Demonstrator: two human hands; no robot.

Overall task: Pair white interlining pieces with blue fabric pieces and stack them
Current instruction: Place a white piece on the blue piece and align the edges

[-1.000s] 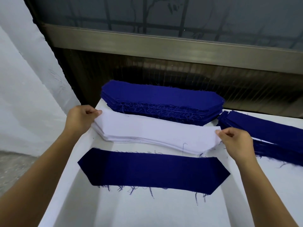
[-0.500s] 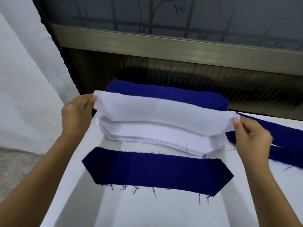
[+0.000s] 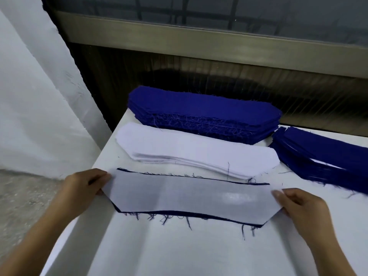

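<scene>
Two bare forearms enter from the bottom corners and end in the left hand (image 3: 83,185) and the right hand (image 3: 302,208), one at each short end of the white interlining piece (image 3: 189,198). No sleeve, glove, watch, ring or bracelet shows on either arm up to the frame's edge. The fingernails are short and unpainted.

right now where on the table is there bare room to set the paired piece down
The widest bare patch of table is the near strip, below the white interlining piece held by the left hand and right hand. Behind it, the white interlining stack, far blue stack and right blue stack crowd together.
</scene>
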